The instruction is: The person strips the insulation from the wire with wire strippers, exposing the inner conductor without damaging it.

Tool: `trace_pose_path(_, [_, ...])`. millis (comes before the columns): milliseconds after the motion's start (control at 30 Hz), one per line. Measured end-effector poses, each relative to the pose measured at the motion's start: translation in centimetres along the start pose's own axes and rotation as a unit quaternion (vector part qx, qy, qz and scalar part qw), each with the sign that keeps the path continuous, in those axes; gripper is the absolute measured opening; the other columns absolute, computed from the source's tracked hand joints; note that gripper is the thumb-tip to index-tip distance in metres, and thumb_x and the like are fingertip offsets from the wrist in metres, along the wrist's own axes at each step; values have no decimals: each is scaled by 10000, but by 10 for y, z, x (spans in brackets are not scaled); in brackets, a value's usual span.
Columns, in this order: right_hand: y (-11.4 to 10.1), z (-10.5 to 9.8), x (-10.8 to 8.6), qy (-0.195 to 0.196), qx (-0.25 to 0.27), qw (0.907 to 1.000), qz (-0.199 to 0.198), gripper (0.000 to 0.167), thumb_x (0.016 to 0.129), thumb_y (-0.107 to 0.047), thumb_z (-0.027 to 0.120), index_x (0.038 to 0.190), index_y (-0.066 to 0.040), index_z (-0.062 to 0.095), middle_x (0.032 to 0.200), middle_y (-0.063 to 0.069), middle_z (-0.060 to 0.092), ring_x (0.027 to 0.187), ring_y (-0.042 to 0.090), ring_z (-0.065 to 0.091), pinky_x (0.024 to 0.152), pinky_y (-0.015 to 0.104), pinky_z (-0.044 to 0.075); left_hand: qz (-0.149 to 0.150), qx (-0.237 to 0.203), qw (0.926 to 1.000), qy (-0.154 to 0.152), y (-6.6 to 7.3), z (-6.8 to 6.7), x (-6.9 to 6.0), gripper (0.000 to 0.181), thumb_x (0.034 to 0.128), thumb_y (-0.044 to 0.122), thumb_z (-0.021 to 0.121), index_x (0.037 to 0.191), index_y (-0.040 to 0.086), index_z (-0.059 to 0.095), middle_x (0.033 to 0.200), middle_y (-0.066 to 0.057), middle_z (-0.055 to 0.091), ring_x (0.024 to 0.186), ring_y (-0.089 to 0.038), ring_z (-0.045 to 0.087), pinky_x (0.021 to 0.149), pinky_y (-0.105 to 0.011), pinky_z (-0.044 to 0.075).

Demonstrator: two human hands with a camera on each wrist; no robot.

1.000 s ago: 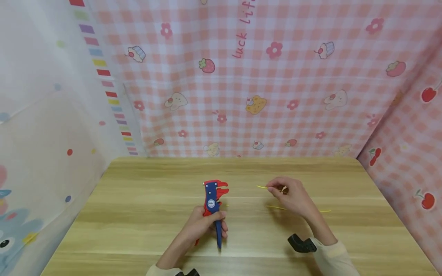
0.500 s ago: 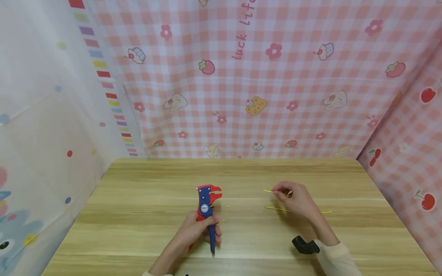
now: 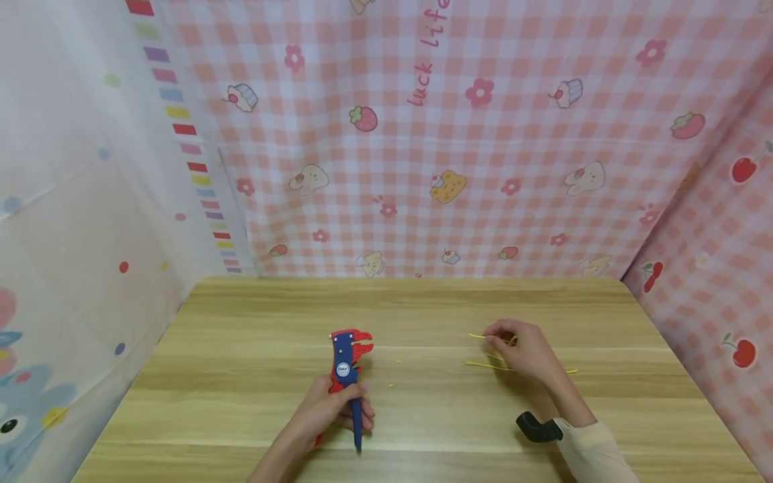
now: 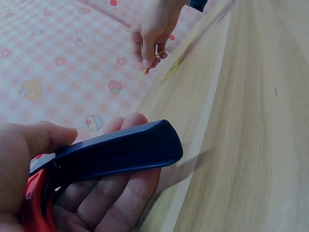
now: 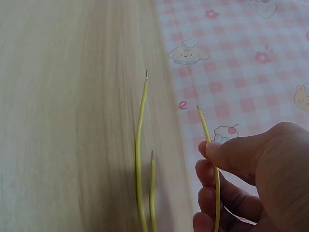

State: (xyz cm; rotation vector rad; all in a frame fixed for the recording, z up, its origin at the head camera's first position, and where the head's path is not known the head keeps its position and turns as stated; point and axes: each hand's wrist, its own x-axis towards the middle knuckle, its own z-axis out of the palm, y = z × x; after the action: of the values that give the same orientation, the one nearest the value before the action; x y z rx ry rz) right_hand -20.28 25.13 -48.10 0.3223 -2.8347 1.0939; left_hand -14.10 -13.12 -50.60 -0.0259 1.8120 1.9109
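My left hand (image 3: 326, 408) grips a red and blue wire stripper (image 3: 341, 359) by its handles, its head pointing up and its mouth turned right. In the left wrist view the blue handle (image 4: 120, 152) lies between thumb and fingers. My right hand (image 3: 524, 350) pinches a yellow wire (image 5: 204, 126) between thumb and forefinger, a short bare metal tip showing. Below that hand, more yellow wires (image 3: 483, 365) lie on the table. The right wrist view shows two of them: a longer wire (image 5: 138, 145) and a shorter wire (image 5: 153, 193), both with bare ends.
Two tiny yellow scraps, an upper scrap (image 3: 398, 361) and a lower scrap (image 3: 390, 385), lie on the wooden table (image 3: 447, 429) between the hands. A pink checked cloth (image 3: 398, 154) hangs behind the table's back edge. Further cloths hang at both sides.
My left hand has moved left and slightly toward me with the wire stripper, uncovering the small scraps. My right hand has shifted a little right, still pinching the wire.
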Motion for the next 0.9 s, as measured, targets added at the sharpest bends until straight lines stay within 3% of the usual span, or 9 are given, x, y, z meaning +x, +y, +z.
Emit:
trace_pose_path(233, [8,-1,1,18,-112,9999,6,64,965,-128,706,969,-120,770,964,48,758,854,163,665,718,291,549,-65,137,9996,239,-1,-11,-7,367,1014,210,605,1203,-100,554,875,-166,781,748,-282,786,699,-399,653])
trace_pose_path(367, [13,0,1,22,-190,9998,35,64,962,-120,710,961,-124,773,1008,71,764,947,240,705,820,420,592,-167,334,9974,619,-1,-16,-10,336,990,225,639,1123,-83,627,829,-127,775,724,-258,782,639,-373,647])
trace_pose_path(467, [17,1,0,13,-270,9996,47,66,961,-118,711,955,-125,777,1025,88,759,966,261,706,839,445,591,-221,613,9930,982,0,-17,-12,342,976,263,677,1081,-61,664,806,-90,762,700,-217,767,599,-347,638])
trace_pose_path(567, [21,1,0,31,-374,9993,64,71,956,-117,714,949,-132,782,1017,87,753,935,232,688,805,397,567,-233,1111,9822,1499,2,-16,-15,352,927,309,750,1004,-30,690,767,-53,720,643,-175,713,557,-329,621])
trace_pose_path(667, [25,2,1,81,-450,9989,98,72,946,-123,721,944,-143,791,993,72,748,902,193,660,773,344,525,-300,1797,9631,1981,5,-16,-16,365,878,360,801,915,14,688,703,-31,656,571,-149,624,506,-293,566])
trace_pose_path(767, [28,3,2,91,-408,9990,156,71,945,-145,731,954,-154,801,997,66,747,910,193,656,773,337,518,-353,2313,9467,2213,8,-16,-16,376,865,387,810,866,41,662,651,-14,607,526,-146,556,479,-246,456])
trace_pose_path(900, [30,3,2,56,-259,9993,277,80,943,-174,745,977,-164,817,1020,71,749,966,238,674,807,357,531,-303,2676,9345,2329,10,-16,-17,363,856,378,816,821,59,647,615,14,553,510,-123,471,461,-216,333])
